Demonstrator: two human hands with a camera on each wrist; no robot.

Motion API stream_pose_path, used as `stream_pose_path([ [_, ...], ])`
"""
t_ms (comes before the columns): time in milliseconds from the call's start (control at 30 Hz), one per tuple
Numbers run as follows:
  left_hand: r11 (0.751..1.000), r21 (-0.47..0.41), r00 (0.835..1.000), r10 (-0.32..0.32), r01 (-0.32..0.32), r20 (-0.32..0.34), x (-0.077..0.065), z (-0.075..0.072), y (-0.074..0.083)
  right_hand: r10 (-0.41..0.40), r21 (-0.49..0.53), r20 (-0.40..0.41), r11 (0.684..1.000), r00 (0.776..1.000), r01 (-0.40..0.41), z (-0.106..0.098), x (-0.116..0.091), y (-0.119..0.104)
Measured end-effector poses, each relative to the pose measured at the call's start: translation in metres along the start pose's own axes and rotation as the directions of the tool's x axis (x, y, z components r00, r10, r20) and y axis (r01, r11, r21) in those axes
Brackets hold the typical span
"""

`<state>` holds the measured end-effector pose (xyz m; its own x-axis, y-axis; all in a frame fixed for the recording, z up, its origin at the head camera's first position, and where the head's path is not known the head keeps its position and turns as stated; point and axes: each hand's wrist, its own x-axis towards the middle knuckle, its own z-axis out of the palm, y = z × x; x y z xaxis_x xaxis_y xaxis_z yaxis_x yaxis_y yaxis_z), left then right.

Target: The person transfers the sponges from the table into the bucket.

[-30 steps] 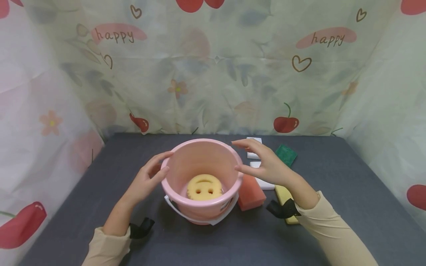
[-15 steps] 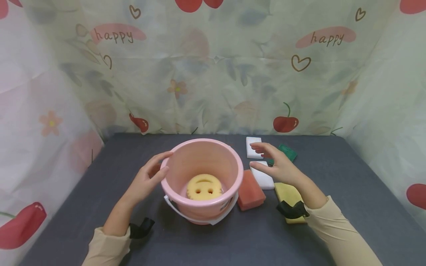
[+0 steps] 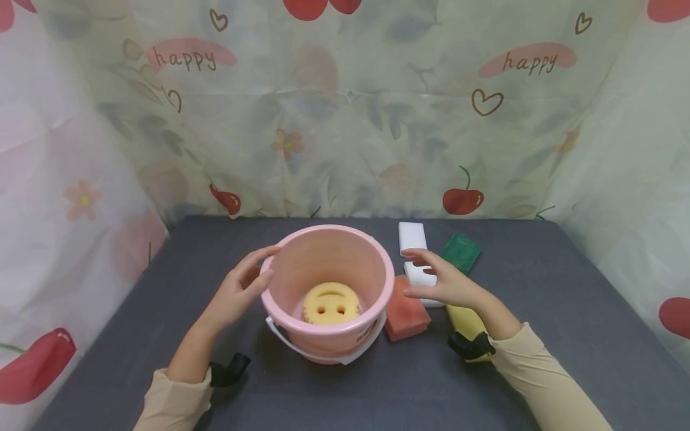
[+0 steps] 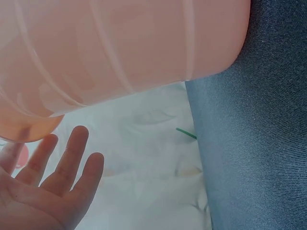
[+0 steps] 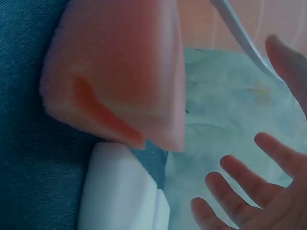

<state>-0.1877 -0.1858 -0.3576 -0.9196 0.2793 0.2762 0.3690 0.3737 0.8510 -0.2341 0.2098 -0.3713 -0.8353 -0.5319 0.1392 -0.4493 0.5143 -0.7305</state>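
A pink bucket [image 3: 372, 302] with a white handle stands upright in the middle of the table. Inside, on its bottom, lies a round yellow smiley-face sponge [image 3: 330, 303]. My left hand [image 3: 237, 290] is at the bucket's left rim, thumb and fingertips right at the edge. In the left wrist view its fingers [image 4: 72, 158] are spread and gently bent. To the right of the bucket my right hand [image 3: 444, 281] hovers with thumb and fingers apart, holding nothing. Below it are an orange-red sponge block [image 3: 405, 314] and a white sponge block [image 3: 415, 274], partly covered by the hand.
Behind the right hand lie another white block [image 3: 412, 235] and a green scouring pad [image 3: 460, 253]. A yellow sponge [image 3: 465, 320] sits under the right wrist, partly hidden by a black strap [image 3: 470, 345]. Patterned cloth [image 3: 350, 120] hangs around the dark table [image 3: 334, 398].
My right hand has moved away from the bucket's right rim, out to the right, then lower and nearer over the sponges. The left hand and the bucket stay in place.
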Motion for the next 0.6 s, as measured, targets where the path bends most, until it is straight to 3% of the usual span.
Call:
stream_pose_path([
  [233, 1.0, -0.016, 1.0, 0.008, -0.008, 0.005, 0.0, 0.0, -0.001, -0.02, -0.005, 0.091, 1.0, 0.996, 0.02, 0.006, -0.002, 0.008],
  [600, 1.0, -0.026, 1.0, 0.008, -0.008, 0.005, 0.0, 0.0, -0.001, 0.047, -0.001, 0.215, 0.999, 0.976, -0.048, 0.013, -0.005, 0.011],
])
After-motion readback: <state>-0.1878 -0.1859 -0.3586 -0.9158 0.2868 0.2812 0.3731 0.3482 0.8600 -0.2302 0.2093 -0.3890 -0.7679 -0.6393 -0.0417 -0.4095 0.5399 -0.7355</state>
